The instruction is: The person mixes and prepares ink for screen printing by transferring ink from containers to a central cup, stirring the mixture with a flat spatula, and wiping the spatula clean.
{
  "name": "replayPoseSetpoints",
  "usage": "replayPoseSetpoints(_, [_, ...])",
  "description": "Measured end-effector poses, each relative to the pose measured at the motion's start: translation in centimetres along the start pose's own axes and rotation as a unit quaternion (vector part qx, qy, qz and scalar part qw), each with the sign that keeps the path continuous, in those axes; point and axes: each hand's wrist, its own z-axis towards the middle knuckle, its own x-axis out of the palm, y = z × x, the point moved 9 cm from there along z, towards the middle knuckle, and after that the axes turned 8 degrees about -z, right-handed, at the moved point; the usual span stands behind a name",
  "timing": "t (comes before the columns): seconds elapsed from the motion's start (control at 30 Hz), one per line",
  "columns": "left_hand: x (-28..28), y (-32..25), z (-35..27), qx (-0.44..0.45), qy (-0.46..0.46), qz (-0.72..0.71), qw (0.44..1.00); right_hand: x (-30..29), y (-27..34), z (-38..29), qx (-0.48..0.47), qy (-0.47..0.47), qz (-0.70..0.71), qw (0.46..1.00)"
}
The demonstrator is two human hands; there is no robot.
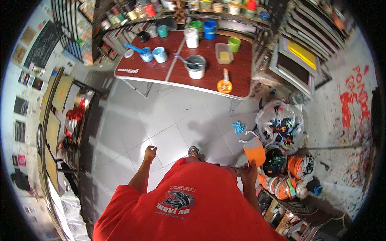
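My left hand (150,153) hangs over the tiled floor on the left, fingers loosely curled and apart, with nothing in it. On the right, the fingers of my right hand (249,173) close on the near edge of an orange and grey object (254,153); its exact kind is unclear. Beyond both hands stands a dark red folding table (144,70). On it are a white tub of dark grey paint (196,73) with a stirrer, a light blue paint cup (159,54), a blue cup (147,55), an orange paint container (224,87) and a clear plastic container (224,57).
A clear plastic bag of scraps (280,120) stands right of the table, with a crumpled blue piece (238,128) on the floor near it. Paint-stained buckets (274,162) crowd my right side. Framed screens (297,60) lean at the right; a shelving rack (49,120) runs along the left.
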Motion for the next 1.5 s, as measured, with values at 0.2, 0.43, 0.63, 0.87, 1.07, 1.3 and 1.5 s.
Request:
replayPoseSetpoints(0.2, [-6.8,4.7,0.9,-0.094,-0.038,-0.138,0.985,18.7,-4.8,1.4,0.017,0.164,-0.079,0.983])
replayPoseSetpoints(0.43, [-6.0,-1.0,8.5,-0.092,-0.027,-0.220,0.971,33.0,-8.7,7.1,-0.013,0.254,-0.170,0.952])
replayPoseSetpoints(0.63, [-8.1,-9.9,18.1,0.028,-0.020,-0.112,0.993,47.0,-10.7,11.2,-0.033,0.304,-0.166,0.937])
replayPoseSetpoints(0.87, [-12.3,-16.1,26.7,0.054,-0.067,-0.096,0.992,59.3,-10.8,15.7,-0.052,0.315,-0.182,0.930])
replayPoseSetpoints(1.07, [-14.1,-20.5,34.3,0.079,-0.048,-0.049,0.995,63.9,-11.1,18.0,-0.092,0.287,-0.183,0.936])
replayPoseSetpoints(1.3, [-14.6,-28.6,48.8,0.189,0.087,0.042,0.977,66.1,-12.8,16.5,-0.213,0.148,-0.145,0.955])
replayPoseSetpoints(1.5, [-12.2,-34.3,59.2,0.232,0.224,0.106,0.941,65.2,-18.5,13.6,-0.230,0.006,-0.043,0.972])
